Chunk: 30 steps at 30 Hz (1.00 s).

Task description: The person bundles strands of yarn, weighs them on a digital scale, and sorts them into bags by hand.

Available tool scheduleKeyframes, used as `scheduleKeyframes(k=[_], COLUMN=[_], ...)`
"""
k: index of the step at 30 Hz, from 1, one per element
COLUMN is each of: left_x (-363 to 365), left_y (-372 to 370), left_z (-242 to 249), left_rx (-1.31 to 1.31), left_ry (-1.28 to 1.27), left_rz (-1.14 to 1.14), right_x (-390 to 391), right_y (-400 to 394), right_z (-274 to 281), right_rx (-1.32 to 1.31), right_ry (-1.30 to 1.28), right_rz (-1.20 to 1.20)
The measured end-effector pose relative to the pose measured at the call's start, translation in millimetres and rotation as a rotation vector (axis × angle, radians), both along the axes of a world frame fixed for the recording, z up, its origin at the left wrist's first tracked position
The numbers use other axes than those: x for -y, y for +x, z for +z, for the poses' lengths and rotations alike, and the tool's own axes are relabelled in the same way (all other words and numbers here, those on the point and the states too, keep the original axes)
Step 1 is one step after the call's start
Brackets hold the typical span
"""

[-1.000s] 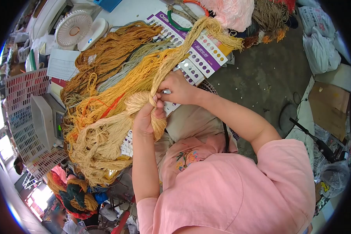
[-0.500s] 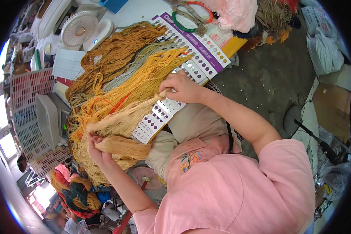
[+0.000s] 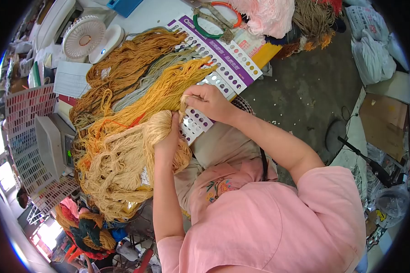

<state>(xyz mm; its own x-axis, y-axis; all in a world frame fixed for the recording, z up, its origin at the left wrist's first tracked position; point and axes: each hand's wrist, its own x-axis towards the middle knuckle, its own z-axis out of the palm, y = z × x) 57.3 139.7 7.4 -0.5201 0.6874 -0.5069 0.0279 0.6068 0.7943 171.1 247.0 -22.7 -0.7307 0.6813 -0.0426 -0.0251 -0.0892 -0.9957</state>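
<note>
A cream skein of yarn (image 3: pixel 158 128) is bunched over my left hand (image 3: pixel 168 135), whose fingers are closed round it and partly hidden by the strands. Just to the right, my right hand (image 3: pixel 208 101) pinches the narrow end of the same skein. Both hands are close together above a white card with punched holes (image 3: pixel 194 122). More pale yarn (image 3: pixel 116 170) lies loose to the left. Beyond the hands, yellow yarn (image 3: pixel 168 84) and brown yarn (image 3: pixel 127 57) are spread across the card's rows of holes.
A purple-and-white card (image 3: pixel 223 50) lies under the yarn ends. Scissors (image 3: pixel 218 22) with green and orange handles rest behind it. At the left are a small white fan (image 3: pixel 84 40), a scale (image 3: pixel 54 141) and a plastic basket (image 3: pixel 25 113). Pink yarn (image 3: pixel 271 16) sits at the back.
My left hand has moved right and up, from the skein's far end to beside my right hand. The stretched skein is now gathered into a bunch. My right hand stays near its place.
</note>
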Motion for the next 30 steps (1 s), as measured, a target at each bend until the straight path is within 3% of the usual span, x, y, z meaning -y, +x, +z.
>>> scheduleKeyframes(k=[2, 4, 7, 9, 11, 13, 17, 18, 21, 23, 25, 27, 28, 30], left_x=[-3, 9, 50, 74, 126, 147, 158, 172, 319, 400, 459, 561, 539, 453], left_y=[-7, -21, -60, -73, -113, -136, -159, -171, -243, -235, -207, -184, -157, -104], left_z=[4, 14, 39, 67, 83, 105, 114, 121, 112, 141, 159, 163, 167, 167], left_rx=[-0.117, 0.162, 0.472, 0.243, 0.356, 0.348, 0.171, 0.358, 0.076, 0.092, -0.126, 0.444, 0.39, 0.673], left_ry=[-0.182, -0.145, -0.016, -0.028, 0.182, 0.278, 0.378, 0.395, 0.503, 0.611, 0.702, 1.227, 1.272, 1.263], left_rz=[-0.013, 0.204, 0.443, 0.713, 0.715, 0.555, 0.626, 0.813, 0.983, 1.255, 1.515, 1.178, 1.238, 1.117], right_x=[-1, -2, 10, 12, 12, 13, 13, 12, 12, 12, 12, 12, 13, 21], right_y=[0, -3, -6, -9, -9, -10, -11, -11, -11, -12, -13, -15, -15, -18], right_z=[2, 1, -1, -3, -3, -4, -7, -6, -4, -2, 3, 1, 2, 7], right_rx=[0.076, 0.044, 0.299, 0.343, 0.347, 0.329, 0.284, 0.271, 0.321, 0.333, 0.364, 0.347, 0.364, 0.336], right_ry=[0.057, 0.3, 0.7, 0.692, 0.695, 0.713, 0.786, 0.794, 0.768, 0.809, 0.833, 0.843, 0.844, 0.812], right_rz=[-0.017, -0.013, 0.034, 0.071, 0.085, 0.027, -0.009, -0.011, 0.043, 0.048, 0.084, 0.081, 0.077, 0.063])
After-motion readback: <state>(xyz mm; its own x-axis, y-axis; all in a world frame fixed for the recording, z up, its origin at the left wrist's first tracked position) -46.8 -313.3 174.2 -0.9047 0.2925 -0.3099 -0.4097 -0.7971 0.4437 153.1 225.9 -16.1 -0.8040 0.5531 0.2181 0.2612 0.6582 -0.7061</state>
